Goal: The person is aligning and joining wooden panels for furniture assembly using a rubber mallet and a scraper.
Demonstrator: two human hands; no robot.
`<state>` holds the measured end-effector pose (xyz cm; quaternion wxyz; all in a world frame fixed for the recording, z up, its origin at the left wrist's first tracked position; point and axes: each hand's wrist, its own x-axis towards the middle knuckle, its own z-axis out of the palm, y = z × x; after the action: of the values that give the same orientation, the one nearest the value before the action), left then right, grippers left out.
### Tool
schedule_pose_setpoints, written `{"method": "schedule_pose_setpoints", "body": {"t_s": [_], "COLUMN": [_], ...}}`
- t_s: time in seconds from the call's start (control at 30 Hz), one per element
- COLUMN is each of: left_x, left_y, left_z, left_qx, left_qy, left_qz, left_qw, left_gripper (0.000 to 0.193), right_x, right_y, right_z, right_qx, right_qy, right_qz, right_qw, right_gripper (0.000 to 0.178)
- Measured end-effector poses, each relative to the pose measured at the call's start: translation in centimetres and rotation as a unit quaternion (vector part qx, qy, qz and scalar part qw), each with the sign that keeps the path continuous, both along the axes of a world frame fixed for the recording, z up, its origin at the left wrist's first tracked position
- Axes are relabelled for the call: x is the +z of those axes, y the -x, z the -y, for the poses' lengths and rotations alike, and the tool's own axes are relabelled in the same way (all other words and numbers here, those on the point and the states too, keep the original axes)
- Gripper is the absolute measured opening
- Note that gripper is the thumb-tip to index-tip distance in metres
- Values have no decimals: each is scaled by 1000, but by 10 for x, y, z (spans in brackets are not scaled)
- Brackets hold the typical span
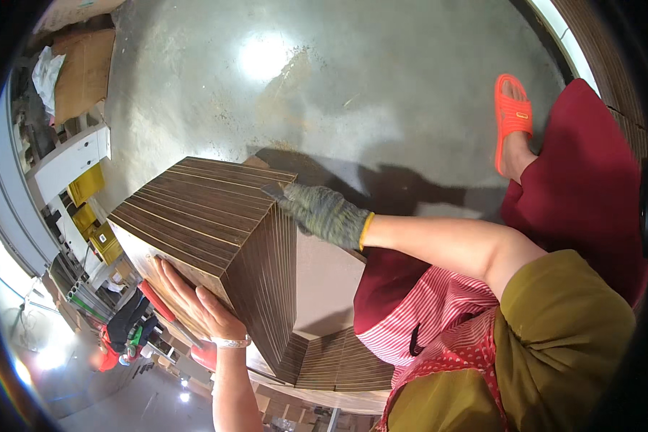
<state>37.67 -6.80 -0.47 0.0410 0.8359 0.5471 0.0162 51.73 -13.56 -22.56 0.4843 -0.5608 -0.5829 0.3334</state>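
Note:
A stack of dark brown wooden boards (194, 209) with thin pale lines between them stands left of the middle. My left hand (198, 302), bare with a pale band at the wrist, lies flat with fingers stretched against the stack's light side. On my right hand (327, 214) is a grey-green knitted glove with a yellow cuff. Its fingers are closed round a small flat grey scraper-like blade (272, 190), held at the stack's upper right corner. The glove hides most of that tool. Beside the stack, a pale flat panel (327, 281) shows below my right hand.
More dark strips (345, 363) lie low by my apron. A red-handled tool (157, 301) is beside my left hand. Yellow bins (86, 186) and cardboard (85, 75) stand at left. Another person (119, 342) is farther off. My foot in an orange slipper (513, 119) rests on the grey floor.

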Motion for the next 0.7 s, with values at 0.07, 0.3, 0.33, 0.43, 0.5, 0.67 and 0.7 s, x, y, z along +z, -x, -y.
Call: {"method": "schedule_pose_setpoints", "body": {"t_s": [0.07,0.3,0.33,0.43,0.5,0.67,0.7], "left_x": [-3,-2,0,-5,-6,-4,-1], "left_y": [-1,-6,-6,-2,-1,13,16], "left_z": [-1,7,7,1,-3,-6,-5], "left_qx": [-4,13,15,9,-2,-37,-40], "left_qy": [-12,5,5,0,-6,17,10], "left_qz": [1,18,15,12,48,21,15], "left_qw": [1000,1000,1000,1000,999,999,999], "left_gripper": [59,61,60,59,58,59,61], "right_x": [-2,-9,-38,-60,-55,17,46], "right_y": [-17,-18,-7,-17,-25,-102,-124], "right_z": [-9,5,11,15,19,-15,-23], "right_qx": [-27,28,32,67,97,397,482], "right_qy": [10,150,173,278,364,182,217], "right_qz": [-26,-221,-144,-55,-47,178,230], "right_qw": [999,963,974,957,925,882,817], "right_gripper": [38,25,28,28,27,26,26]}}
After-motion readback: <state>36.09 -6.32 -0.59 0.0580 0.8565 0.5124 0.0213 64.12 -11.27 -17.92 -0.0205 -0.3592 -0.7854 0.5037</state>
